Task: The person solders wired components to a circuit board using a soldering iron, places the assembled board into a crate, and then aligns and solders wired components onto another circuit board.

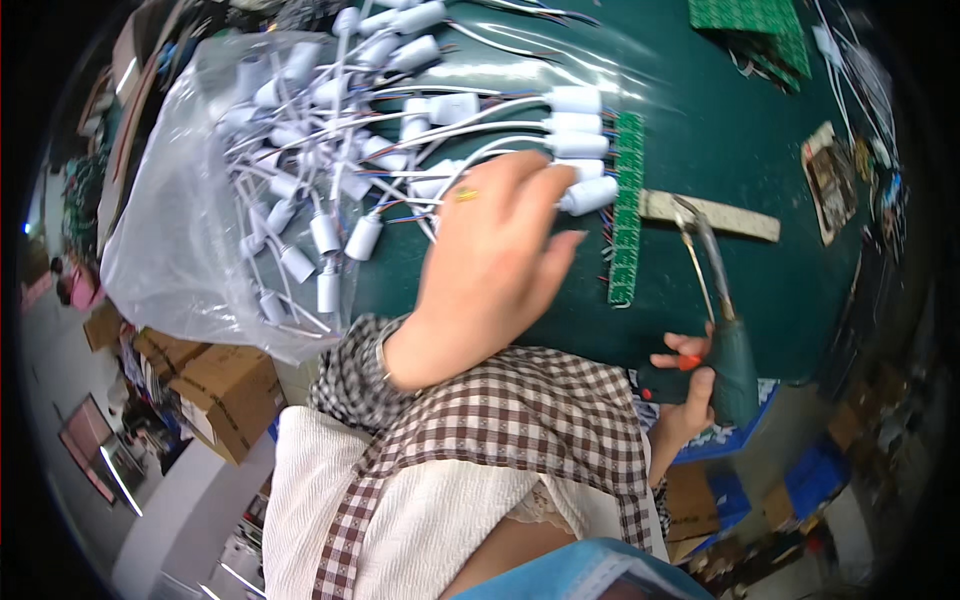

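Observation:
My left hand (500, 240) is over the wires, thumb apart from the curled fingers. Its fingertips are beside the nearest white lamp holders (590, 195) of a short row, partly hiding them. Thin coloured wire ends from this row reach a long green circuit board strip (627, 210), lying lengthwise away from me. In my right hand (692, 400) is a soldering gun (735, 370) with a dark green body and red trigger. Its metal tip points up and left, over a pale flat bar (735, 217) just right of the strip.
A clear plastic bag (170, 230) with many white lamp holders and cables lies at the left. Stacked green circuit boards (750, 30) are at the far right. A stained small plate (828, 180) lies on the dark green table (480, 310). Cardboard boxes (230, 395) stand lower left.

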The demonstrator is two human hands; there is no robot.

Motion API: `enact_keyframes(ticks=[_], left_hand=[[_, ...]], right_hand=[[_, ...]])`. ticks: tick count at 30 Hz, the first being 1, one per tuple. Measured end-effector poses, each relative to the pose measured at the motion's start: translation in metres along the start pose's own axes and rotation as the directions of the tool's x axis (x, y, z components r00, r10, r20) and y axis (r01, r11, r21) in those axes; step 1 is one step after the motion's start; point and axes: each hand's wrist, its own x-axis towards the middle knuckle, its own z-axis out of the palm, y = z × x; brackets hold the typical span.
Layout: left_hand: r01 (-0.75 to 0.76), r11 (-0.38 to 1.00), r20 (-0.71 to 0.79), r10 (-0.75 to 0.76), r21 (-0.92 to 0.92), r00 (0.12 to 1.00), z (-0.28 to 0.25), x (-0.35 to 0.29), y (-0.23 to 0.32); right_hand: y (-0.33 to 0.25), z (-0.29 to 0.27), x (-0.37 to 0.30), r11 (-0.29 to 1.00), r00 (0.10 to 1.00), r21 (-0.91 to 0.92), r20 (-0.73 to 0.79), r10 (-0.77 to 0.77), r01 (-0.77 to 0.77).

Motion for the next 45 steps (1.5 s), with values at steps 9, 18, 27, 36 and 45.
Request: enact_keyframes(ticks=[9,18,27,36,45], left_hand=[[0.521,0.809,-0.251,-0.463,0.274,0.850,-0.063,-0.076,-0.069],[0.698,0.715,-0.012,-0.699,-0.021,0.715,-0.053,-0.073,-0.050],[0.235,0.124,0.055,-0.771,-0.964,0.634,-0.003,-0.108,-0.004],[0.056,0.971,0.135,-0.089,0.233,0.987,0.005,-0.070,-0.002],[-0.262,0.965,0.458,0.242,-0.019,0.855,0.012,-0.033,-0.040]], right_hand=[[0.002,-0.003,0.015,0.999,0.997,0.016,0.055,-0.047,0.046],[0.005,-0.009,0.005,0.993,0.992,0.031,0.052,-0.116,0.115],[0.011,-0.012,0.008,0.981,0.986,0.130,0.059,-0.156,0.147],[0.016,-0.027,0.006,0.976,0.978,0.105,0.057,-0.199,0.193],[0.020,-0.030,-0.005,0.982,0.985,0.104,0.059,-0.164,0.157]])
